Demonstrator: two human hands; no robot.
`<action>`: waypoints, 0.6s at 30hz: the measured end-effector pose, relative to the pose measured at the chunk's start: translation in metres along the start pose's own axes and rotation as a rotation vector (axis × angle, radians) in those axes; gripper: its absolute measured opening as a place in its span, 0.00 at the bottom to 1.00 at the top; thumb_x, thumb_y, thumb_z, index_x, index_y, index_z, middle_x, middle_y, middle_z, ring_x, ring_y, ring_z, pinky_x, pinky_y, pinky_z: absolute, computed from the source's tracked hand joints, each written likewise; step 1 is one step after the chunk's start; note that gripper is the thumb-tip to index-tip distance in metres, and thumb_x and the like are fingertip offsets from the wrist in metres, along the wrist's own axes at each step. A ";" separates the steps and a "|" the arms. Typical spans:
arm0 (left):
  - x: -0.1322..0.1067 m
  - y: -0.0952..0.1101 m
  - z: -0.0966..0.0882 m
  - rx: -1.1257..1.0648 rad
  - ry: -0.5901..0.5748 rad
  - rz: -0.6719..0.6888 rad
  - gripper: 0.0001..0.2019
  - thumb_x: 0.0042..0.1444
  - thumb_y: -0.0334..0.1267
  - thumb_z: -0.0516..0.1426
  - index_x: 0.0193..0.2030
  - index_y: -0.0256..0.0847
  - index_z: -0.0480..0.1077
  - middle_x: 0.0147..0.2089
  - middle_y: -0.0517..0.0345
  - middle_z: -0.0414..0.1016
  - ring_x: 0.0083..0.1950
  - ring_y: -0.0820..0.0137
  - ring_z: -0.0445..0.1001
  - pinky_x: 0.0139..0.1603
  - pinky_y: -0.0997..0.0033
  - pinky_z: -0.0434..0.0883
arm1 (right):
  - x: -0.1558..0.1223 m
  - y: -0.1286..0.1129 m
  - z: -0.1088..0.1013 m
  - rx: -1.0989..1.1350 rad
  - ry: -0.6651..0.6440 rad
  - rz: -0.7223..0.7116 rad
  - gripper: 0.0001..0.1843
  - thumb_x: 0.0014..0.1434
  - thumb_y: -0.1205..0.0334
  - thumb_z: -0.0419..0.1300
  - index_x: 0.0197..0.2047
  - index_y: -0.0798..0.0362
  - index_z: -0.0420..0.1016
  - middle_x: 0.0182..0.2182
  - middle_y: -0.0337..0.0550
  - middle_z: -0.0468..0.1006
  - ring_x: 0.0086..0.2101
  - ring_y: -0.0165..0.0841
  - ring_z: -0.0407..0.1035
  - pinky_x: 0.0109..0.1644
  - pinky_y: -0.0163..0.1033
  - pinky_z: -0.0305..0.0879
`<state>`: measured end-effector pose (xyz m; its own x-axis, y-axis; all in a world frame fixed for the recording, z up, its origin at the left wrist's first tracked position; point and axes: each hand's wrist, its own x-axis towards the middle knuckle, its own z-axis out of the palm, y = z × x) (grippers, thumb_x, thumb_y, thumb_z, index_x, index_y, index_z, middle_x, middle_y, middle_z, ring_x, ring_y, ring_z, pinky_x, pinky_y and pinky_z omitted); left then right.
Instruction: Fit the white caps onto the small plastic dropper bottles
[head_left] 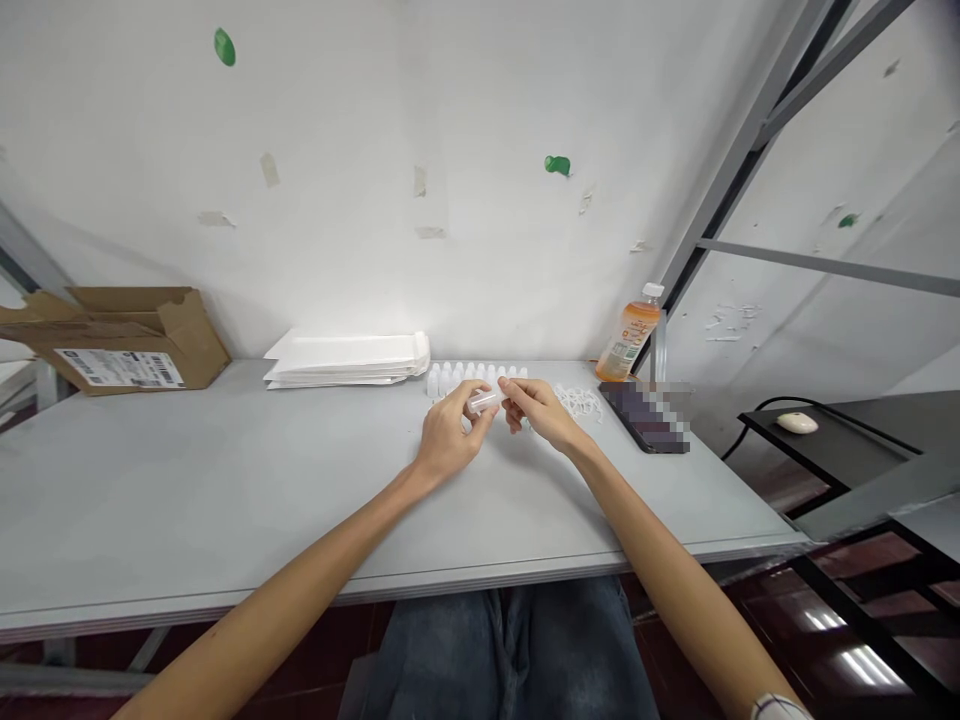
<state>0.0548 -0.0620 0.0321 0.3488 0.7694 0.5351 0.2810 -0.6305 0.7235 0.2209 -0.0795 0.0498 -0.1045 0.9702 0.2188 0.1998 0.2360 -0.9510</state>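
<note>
Two hands work together above the grey table [225, 480]. The left hand [450, 435] is closed, gripping a small clear plastic tube [484, 402] in the air, and the right hand [538, 410] pinches its other end. Just behind stands a row of small white bottles [465, 380], with a tangle of white loops [579, 403] and a pixelated phone [645, 418] beside it. Farther off lie white envelopes [345, 360], an orange drink bottle [628, 335] and a cardboard box [120, 340].

phone [643, 417]: blurred out. cardboard box [120, 340]: cut off by left picture edge. clear tube [484, 402] and small white bottles [465, 380]: partly hidden by left hand [450, 435] and right hand [541, 412]. white tangle [577, 403]: too small to identify.
</note>
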 end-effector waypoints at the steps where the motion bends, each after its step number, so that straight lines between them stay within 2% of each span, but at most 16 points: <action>1: 0.000 0.000 0.000 -0.016 -0.010 -0.016 0.12 0.58 0.43 0.55 0.47 0.42 0.68 0.32 0.61 0.74 0.26 0.74 0.71 0.25 0.77 0.63 | 0.000 0.000 0.000 0.002 0.001 -0.001 0.29 0.58 0.36 0.55 0.22 0.54 0.61 0.18 0.33 0.60 0.17 0.24 0.60 0.24 0.34 0.58; 4: 0.002 0.000 -0.001 -0.100 -0.035 -0.091 0.12 0.60 0.46 0.54 0.44 0.41 0.68 0.25 0.64 0.70 0.22 0.74 0.70 0.25 0.76 0.64 | -0.001 0.000 0.000 -0.004 -0.003 -0.015 0.28 0.58 0.37 0.55 0.23 0.53 0.61 0.18 0.32 0.60 0.17 0.24 0.61 0.24 0.33 0.57; 10: 0.003 0.002 -0.005 -0.134 -0.021 -0.119 0.19 0.63 0.51 0.49 0.29 0.40 0.66 0.18 0.66 0.62 0.19 0.76 0.65 0.25 0.75 0.62 | -0.002 -0.002 -0.002 0.001 -0.036 -0.036 0.23 0.58 0.40 0.58 0.30 0.54 0.65 0.21 0.32 0.64 0.18 0.24 0.63 0.26 0.34 0.60; 13: 0.004 0.000 -0.004 -0.097 0.009 -0.120 0.20 0.62 0.51 0.50 0.25 0.40 0.64 0.17 0.66 0.59 0.18 0.77 0.62 0.25 0.75 0.61 | -0.003 -0.004 -0.004 -0.004 -0.046 -0.049 0.22 0.57 0.42 0.60 0.31 0.54 0.67 0.25 0.34 0.67 0.19 0.24 0.63 0.25 0.34 0.59; 18: 0.004 -0.002 -0.003 -0.156 0.010 -0.205 0.23 0.62 0.53 0.48 0.23 0.39 0.65 0.14 0.68 0.51 0.16 0.76 0.59 0.22 0.74 0.59 | -0.005 -0.008 -0.009 -0.042 -0.058 -0.075 0.18 0.56 0.46 0.62 0.36 0.54 0.71 0.28 0.37 0.70 0.20 0.24 0.64 0.24 0.34 0.56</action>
<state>0.0532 -0.0575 0.0343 0.2892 0.8813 0.3738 0.2034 -0.4381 0.8756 0.2280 -0.0859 0.0587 -0.1767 0.9451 0.2749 0.2295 0.3112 -0.9222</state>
